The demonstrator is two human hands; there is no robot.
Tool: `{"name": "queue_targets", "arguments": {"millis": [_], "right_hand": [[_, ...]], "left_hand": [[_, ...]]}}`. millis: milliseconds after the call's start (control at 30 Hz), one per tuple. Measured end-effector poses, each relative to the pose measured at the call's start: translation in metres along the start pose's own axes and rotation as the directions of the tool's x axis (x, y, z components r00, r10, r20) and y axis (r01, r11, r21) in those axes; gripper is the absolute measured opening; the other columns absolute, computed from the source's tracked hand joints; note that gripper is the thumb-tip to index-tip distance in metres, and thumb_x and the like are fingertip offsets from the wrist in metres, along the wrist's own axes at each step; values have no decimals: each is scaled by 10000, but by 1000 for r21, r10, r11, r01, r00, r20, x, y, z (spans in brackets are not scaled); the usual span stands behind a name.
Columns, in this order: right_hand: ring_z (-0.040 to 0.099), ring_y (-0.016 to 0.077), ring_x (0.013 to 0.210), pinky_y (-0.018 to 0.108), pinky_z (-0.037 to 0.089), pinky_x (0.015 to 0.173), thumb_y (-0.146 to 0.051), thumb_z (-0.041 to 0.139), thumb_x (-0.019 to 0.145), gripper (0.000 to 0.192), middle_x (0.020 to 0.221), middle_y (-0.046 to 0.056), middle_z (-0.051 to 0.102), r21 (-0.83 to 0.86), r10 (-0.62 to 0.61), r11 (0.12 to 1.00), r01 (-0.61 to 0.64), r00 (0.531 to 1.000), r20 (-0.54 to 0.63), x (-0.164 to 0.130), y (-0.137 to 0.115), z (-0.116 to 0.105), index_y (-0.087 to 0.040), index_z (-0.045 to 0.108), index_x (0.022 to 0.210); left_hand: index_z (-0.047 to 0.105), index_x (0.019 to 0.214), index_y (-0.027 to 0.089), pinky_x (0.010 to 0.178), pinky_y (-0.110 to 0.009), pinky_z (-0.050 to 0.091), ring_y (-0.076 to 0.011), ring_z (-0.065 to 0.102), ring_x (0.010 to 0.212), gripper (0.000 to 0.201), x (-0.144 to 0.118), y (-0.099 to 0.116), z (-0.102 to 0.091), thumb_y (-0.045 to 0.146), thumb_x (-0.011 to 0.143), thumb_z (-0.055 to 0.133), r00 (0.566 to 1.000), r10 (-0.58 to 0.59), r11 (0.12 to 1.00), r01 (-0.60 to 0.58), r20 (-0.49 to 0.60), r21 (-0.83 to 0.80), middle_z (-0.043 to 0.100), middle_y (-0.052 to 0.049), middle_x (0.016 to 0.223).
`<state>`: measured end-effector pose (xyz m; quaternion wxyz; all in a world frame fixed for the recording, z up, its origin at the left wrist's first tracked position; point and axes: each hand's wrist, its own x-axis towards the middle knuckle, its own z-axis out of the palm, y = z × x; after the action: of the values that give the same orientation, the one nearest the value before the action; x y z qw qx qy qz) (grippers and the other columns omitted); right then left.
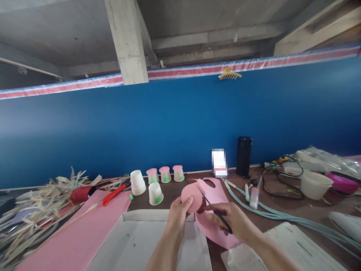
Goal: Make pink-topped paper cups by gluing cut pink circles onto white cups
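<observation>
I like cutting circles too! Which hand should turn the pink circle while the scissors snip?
Probably the left hand: it already pinches the pink circle by its edge. The right hand is busy gripping the scissors.

Paper cups (pixel 155 193) and red pliers (pixel 113 194) crowd the left; bare tabletop (pixel 284 208) (right of the glue bottle (pixel 254 197)) lies open.
</observation>
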<state>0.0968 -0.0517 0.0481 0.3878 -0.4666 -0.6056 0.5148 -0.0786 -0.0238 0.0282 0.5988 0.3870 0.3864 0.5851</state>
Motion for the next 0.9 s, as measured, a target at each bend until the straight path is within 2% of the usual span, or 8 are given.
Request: {"name": "queue_targets", "arguments": {"millis": [267,467,600,700,900], "right_hand": [[273,54,408,209,293,385,-496,745,598,597,426,-85,325,52,48,998,-47,999,-22,3,4,0,-78,702,1023],[279,54,414,211,310,395,-456,732,641,592,439,-84,338,46,26,999,-26,1000,-3,2,6,1,-53,670,1070],[302,60,426,212,326,402,-474,718,658,611,463,-70,355,34,20,999,-21,999,29,0,3,5,-35,659,1079],[318,64,420,210,327,401,-474,718,658,579,468,-69,342,26,16,1000,-17,998,59,-2,1,8,-52,676,1053],[361,71,437,203,337,419,-456,696,679,458,505,-41,430,-26,-57,998,58,998,42,0,5,5,-134,714,1003]], "left_hand": [[682,819,118,605,-226,420,-138,587,675,377,1,-2,-4,427,616,753,997,-5,1000,7,-76,28,685,-72,764],[676,794,114,541,-191,396,-91,550,596,388,3,-4,-2,406,569,795,991,-33,997,25,-133,-67,666,-54,731],[679,874,120,587,-215,449,-147,621,707,426,2,-1,0,410,582,792,990,-53,992,37,-134,-123,696,-91,834],[677,912,111,657,-259,486,-195,644,791,456,3,-2,-1,426,598,780,992,-39,995,27,-122,-99,702,-123,900],[696,880,94,644,-298,493,-220,648,694,492,7,-10,-5,470,575,777,996,18,997,-12,-85,72,703,-106,745]]}}
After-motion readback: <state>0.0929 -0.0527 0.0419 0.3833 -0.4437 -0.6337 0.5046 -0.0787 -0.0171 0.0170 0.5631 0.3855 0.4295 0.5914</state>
